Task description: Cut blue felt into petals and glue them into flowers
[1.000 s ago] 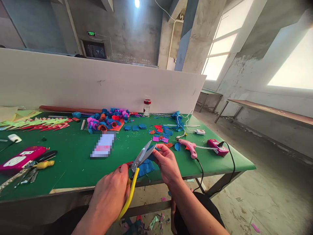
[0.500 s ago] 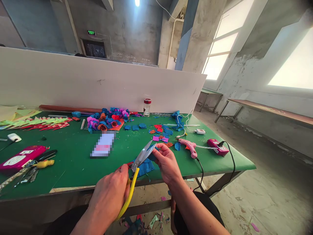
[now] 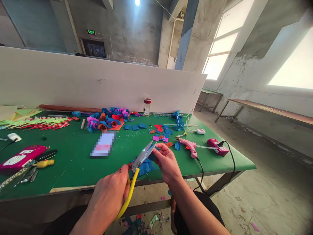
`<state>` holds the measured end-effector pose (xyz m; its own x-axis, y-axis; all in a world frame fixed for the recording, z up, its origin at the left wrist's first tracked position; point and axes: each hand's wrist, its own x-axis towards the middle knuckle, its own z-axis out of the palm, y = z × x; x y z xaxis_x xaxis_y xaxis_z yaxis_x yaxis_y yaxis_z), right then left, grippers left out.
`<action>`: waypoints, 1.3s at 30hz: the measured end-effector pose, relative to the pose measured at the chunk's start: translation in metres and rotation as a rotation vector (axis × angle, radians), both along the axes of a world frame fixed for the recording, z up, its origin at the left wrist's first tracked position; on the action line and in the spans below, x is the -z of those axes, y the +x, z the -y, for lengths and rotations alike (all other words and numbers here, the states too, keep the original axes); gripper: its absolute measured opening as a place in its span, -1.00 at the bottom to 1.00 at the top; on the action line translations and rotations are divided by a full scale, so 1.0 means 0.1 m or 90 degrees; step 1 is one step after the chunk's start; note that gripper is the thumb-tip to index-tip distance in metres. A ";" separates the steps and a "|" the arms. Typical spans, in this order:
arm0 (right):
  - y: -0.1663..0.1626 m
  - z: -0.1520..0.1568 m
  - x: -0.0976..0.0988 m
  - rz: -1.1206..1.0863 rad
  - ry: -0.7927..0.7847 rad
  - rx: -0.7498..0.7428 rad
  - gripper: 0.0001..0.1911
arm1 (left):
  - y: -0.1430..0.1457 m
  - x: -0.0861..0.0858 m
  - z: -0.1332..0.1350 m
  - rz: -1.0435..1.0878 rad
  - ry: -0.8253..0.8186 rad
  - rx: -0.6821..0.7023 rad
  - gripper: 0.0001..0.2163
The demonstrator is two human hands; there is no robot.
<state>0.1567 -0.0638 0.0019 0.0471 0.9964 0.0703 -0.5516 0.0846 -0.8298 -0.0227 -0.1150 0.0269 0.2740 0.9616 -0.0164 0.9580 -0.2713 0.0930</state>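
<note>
Snipping looks barely further along: nothing much is moving.
Left hand (image 3: 109, 192) is curling round scissors (image 3: 136, 165); right hand (image 3: 168, 163) is pinching a blue piece (image 3: 152, 157) beside the blades (image 3: 148, 152).

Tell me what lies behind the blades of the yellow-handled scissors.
Behind the scissors, blue material lies near the front edge of the green table. The scissors cover part of it, so its full outline, and anything beneath it, cannot be seen.
</note>
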 end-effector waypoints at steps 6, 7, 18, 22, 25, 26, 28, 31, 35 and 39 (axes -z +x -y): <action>0.00 0.00 0.02 0.003 0.005 -0.007 -0.67 | -0.01 0.01 0.00 -0.004 0.001 -0.004 -0.77; 0.01 0.00 0.02 0.003 0.003 -0.007 -0.67 | -0.01 0.01 0.00 -0.003 0.000 -0.005 -0.77; 0.00 0.01 0.01 0.003 0.009 -0.006 -0.65 | 0.00 0.01 0.01 0.004 0.009 0.001 -0.82; 0.00 0.00 0.01 0.001 0.007 0.002 -0.66 | -0.01 0.01 0.03 0.011 0.006 0.001 -0.81; 0.00 0.00 0.02 0.006 0.010 0.006 -0.66 | -0.01 0.00 0.03 0.017 -0.007 0.000 -0.80; 0.00 -0.01 0.02 0.008 0.009 0.006 -0.66 | -0.02 0.00 0.03 0.020 -0.010 0.000 -0.80; 0.00 -0.01 0.02 0.011 0.004 0.006 -0.65 | -0.02 0.00 0.03 0.027 -0.013 0.003 -0.81; 0.00 0.00 0.01 0.011 0.003 0.005 -0.65 | -0.01 0.00 0.02 0.031 -0.014 0.005 -0.81; 0.00 0.00 0.00 0.012 -0.002 0.006 -0.66 | -0.01 0.01 0.00 0.024 -0.016 -0.002 -0.80; -0.01 0.01 -0.01 -0.004 -0.007 0.010 -0.64 | -0.02 0.01 0.01 0.016 -0.005 -0.005 -0.79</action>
